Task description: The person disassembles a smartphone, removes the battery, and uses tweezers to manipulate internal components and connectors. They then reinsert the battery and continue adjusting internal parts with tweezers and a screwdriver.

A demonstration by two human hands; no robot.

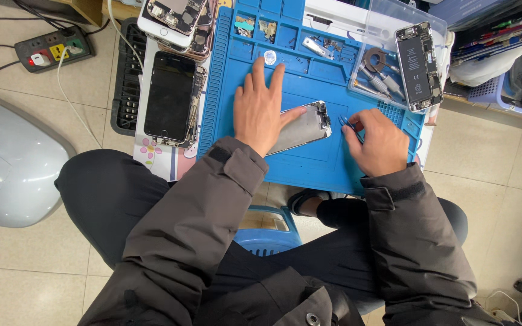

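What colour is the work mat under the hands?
Blue; the work mat shows best in the head view.

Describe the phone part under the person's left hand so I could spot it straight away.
Find the blue work mat. At its middle the left hand presses down a silvery phone panel, lying tilted. Unlike the opened phone on the clear lid and the dark-screened phone left of the mat, it shows bare metal.

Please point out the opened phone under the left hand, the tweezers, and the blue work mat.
opened phone (308, 124): head view, on its metal inside.
tweezers (344, 122): head view, at the tips.
blue work mat (309, 166): head view, on bare surface.
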